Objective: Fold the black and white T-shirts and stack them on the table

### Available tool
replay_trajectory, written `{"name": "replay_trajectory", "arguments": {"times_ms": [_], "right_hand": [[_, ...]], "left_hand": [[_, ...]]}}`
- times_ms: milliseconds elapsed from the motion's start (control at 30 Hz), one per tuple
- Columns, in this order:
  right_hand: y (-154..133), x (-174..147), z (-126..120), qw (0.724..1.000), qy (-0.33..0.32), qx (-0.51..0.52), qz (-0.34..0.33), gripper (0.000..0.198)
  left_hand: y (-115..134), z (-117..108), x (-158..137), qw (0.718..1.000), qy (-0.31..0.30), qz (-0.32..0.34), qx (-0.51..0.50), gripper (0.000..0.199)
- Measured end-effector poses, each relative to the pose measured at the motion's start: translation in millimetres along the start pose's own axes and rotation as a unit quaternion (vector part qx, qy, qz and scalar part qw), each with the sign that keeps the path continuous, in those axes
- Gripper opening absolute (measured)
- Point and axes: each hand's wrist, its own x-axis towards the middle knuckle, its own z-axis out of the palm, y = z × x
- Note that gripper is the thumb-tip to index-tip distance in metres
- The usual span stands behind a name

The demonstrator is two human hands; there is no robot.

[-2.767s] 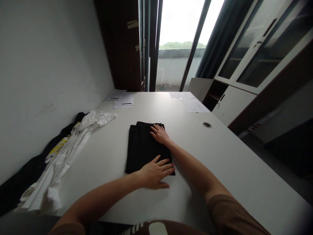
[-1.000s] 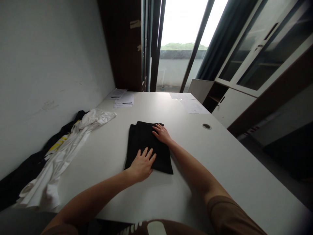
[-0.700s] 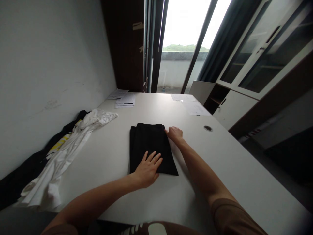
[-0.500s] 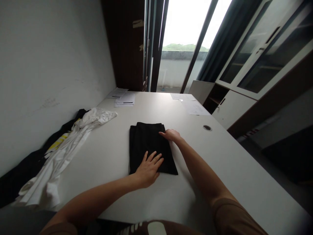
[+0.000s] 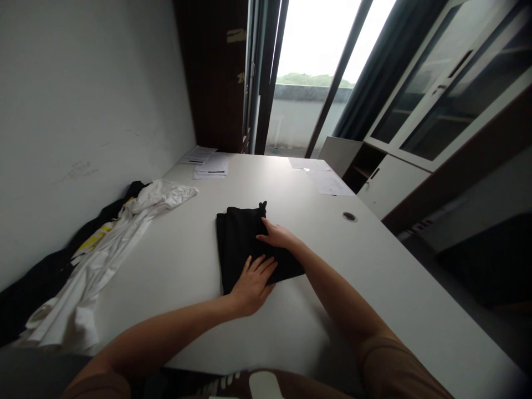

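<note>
A folded black garment [image 5: 239,238] lies on the white table [image 5: 166,260] in front of me; its exact kind cannot be told. My left hand [image 5: 252,285] rests flat on its near part, fingers spread. At its far right side, my right hand [image 5: 277,235] grips the edge, thumb and fingers around the cloth. That edge is bunched and raised, with a small crumpled tip standing up beyond my fingers. The cloth's lower right corner pokes out beneath my right forearm.
Along the left wall lie a rumpled white garment [image 5: 137,221] and dark clothing [image 5: 45,277] with yellow patches. Paper sheets [image 5: 211,164] sit at the far left, more papers [image 5: 328,182] at the far right. A round cable hole [image 5: 349,216] is in the tabletop. Cabinets [image 5: 394,177] stand right.
My right hand has taken hold of the garment's right edge and drawn it up and leftward, so that side is bunched and lifted. My left hand has stayed almost in place.
</note>
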Motion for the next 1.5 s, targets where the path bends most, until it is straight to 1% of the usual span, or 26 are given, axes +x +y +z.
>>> {"name": "replay_trajectory", "arguments": {"times_ms": [67,100,233,300,367,433,500,567,633,700,800,900,967,1033,1067,1133,1200,1267,1400,1433,1500], "right_hand": [[-5.1,-3.3,3.1,0.999,0.022,-0.023,-0.01,0.087],[-6.5,-4.2,4.5,0.999,0.029,-0.037,-0.01,0.085],[-1.7,-1.7,9.8,0.997,0.047,-0.069,-0.001,0.063],[7.0,3.0,10.7,0.995,0.075,-0.063,0.013,0.056],[19.5,8.7,9.2,0.993,0.103,-0.049,0.027,0.052],[35.6,13.6,5.3,0.993,0.112,-0.023,0.025,0.05],[55.3,15.1,-0.5,0.994,0.109,0.01,0.012,0.05],[78.5,11.5,-7.7,0.992,0.117,0.038,0.005,0.051],[105.5,2.9,-16.7,0.989,0.138,0.048,0.02,0.051],[136.3,-9.0,-28.4,0.985,0.158,0.043,0.052,0.051],[190.5,-27.7,-52.9,0.98,0.164,0.023,0.113,0.052],[251.1,-43.1,-82.8,0.972,0.166,0.003,0.168,0.051],[289.9,-51.0,-99.8,0.964,0.188,0.004,0.189,0.05],[322.3,-57.1,-109.0,0.946,0.219,0.009,0.237,0.048],[335.0,-59.6,-109.7,0.935,0.239,0.008,0.263,0.048],[351.8,-63.5,-103.7,0.92,0.259,0.011,0.293,0.053],[358.3,-67.5,-90.4,0.915,0.251,0.008,0.315,0.059],[357.9,-73.7,-74.5,0.906,0.241,-0.007,0.348,0.064],[352.1,-95.7,-51.1,0.865,0.255,-0.041,0.43,0.067],[350.8,-102.1,-48.2,0.861,0.249,-0.043,0.442,0.068],[348.2,-113.3,-45.9,0.862,0.225,-0.043,0.452,0.069]], "left_hand": [[-0.8,1.8,-0.8,1.0,0.002,0.005,0.006,0.057],[-0.8,2.3,-1.5,1.0,0.002,0.009,0.008,0.056],[2.1,-3.9,-3.1,1.0,0.002,0.023,-0.007,0.058],[4.0,-13.1,-1.9,0.999,0.015,0.032,-0.027,0.056],[3.8,-23.2,0.8,0.997,0.047,0.041,-0.043,0.049],[-0.1,-29.9,4.3,0.994,0.085,0.041,-0.051,0.043],[-8.6,-31.0,8.2,0.991,0.117,0.034,-0.053,0.038],[-20.6,-27.7,12.4,0.988,0.141,0.033,-0.051,0.034],[-33.9,-23.2,17.0,0.985,0.16,0.048,-0.045,0.031],[-45.6,-19.8,21.6,0.982,0.176,0.055,-0.048,0.031],[-56.0,-16.2,28.0,0.977,0.196,0.031,-0.075,0.029],[-58.1,-11.3,33.2,0.976,0.194,0.014,-0.096,0.026],[-57.6,-7.7,35.9,0.979,0.181,0.01,-0.095,0.026],[-57.6,-5.0,37.6,0.983,0.166,0.001,-0.084,0.025],[-57.9,-4.2,38.2,0.984,0.16,-0.005,-0.077,0.025],[-59.0,-3.4,38.5,0.986,0.151,-0.015,-0.067,0.025],[-60.0,-3.2,38.2,0.988,0.145,-0.019,-0.059,0.024],[-60.5,-2.9,37.8,0.989,0.135,-0.017,-0.051,0.024],[-61.1,-1.2,38.0,0.992,0.119,-0.011,-0.038,0.022],[-61.4,-0.7,38.2,0.992,0.117,-0.01,-0.035,0.022],[-62.1,-0.1,38.5,0.993,0.116,-0.008,-0.03,0.022]]}}
